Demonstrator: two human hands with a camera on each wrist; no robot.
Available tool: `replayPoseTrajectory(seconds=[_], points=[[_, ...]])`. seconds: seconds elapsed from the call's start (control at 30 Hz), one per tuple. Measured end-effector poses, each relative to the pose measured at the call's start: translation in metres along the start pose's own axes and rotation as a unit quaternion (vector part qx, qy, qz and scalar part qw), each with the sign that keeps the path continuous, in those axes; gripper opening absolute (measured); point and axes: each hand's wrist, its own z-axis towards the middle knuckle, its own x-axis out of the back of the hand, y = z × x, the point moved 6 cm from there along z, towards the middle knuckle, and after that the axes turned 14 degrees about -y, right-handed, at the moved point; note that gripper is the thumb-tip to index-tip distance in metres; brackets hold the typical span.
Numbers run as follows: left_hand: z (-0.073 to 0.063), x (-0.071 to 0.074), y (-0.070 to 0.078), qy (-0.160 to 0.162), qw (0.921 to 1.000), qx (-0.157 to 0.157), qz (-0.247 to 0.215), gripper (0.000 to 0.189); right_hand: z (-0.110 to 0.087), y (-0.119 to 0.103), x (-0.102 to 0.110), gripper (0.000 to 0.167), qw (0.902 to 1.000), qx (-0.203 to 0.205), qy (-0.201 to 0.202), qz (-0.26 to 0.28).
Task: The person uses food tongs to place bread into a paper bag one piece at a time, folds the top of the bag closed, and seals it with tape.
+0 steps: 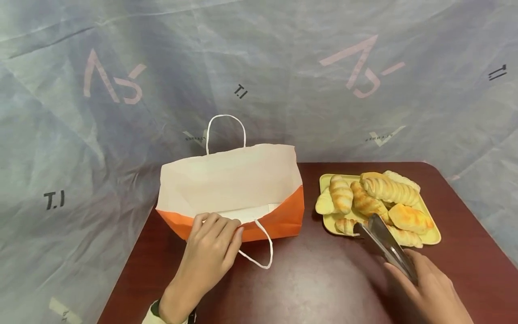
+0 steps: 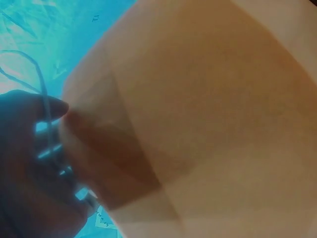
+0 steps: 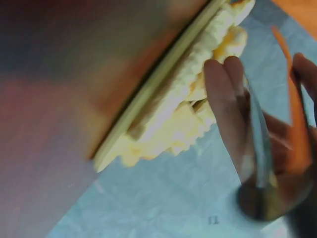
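Note:
An orange paper bag point(image 1: 283, 218) with a pale inside lies tilted with its mouth toward me. My left hand point(image 1: 214, 245) grips the near rim, fingers folded over the edge; in the left wrist view the thumb and fingers point(image 2: 54, 106) pinch the bag's paper wall point(image 2: 208, 114). My right hand point(image 1: 433, 283) holds metal tongs point(image 1: 390, 249), whose tips reach over the near edge of a yellow tray point(image 1: 435, 236) piled with bread. A small striped roll point(image 1: 345, 226) lies close to the tips. In the right wrist view the tongs point(image 3: 260, 144) are spread apart.
Several breads fill the tray, among them a long twisted loaf point(image 1: 390, 191), a striped roll point(image 1: 341, 194) and a golden bun point(image 1: 410, 219). One white handle point(image 1: 226, 116) stands up behind the bag, another point(image 1: 265, 265) hangs in front. A grey cloth point(image 1: 283, 67) hangs behind the dark red table point(image 1: 307, 288).

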Motion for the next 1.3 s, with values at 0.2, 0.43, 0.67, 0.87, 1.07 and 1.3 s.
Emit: replayPoseTrajectory(seconds=[0.2,0.43,0.67,0.87,1.07,1.3], points=[[-0.006,0.002,0.003,0.015,0.9998,-0.004,-0.010,0.027,0.017,-0.023,0.006,0.039,0.9987,0.015,0.048,0.010],[-0.008,0.004,0.009,0.024,0.9996,-0.012,-0.011,0.027,0.047,-0.040,0.001,0.042,0.9966,0.028,0.078,-0.004],[-0.009,0.007,0.013,0.028,0.9994,-0.017,-0.009,0.027,0.068,-0.052,-0.002,0.049,0.9953,0.013,0.091,-0.029],[-0.010,0.009,0.012,0.024,0.9996,-0.015,-0.005,0.026,0.078,-0.054,-0.005,0.048,0.9954,-0.010,0.090,-0.028],[-0.009,0.010,0.012,0.032,0.9992,-0.022,-0.001,0.025,0.083,-0.052,-0.010,0.051,0.9952,-0.017,0.087,-0.041],[-0.011,0.009,0.012,0.032,0.9993,-0.021,-0.007,0.026,0.095,-0.054,-0.015,0.053,0.9951,-0.009,0.085,-0.050]])
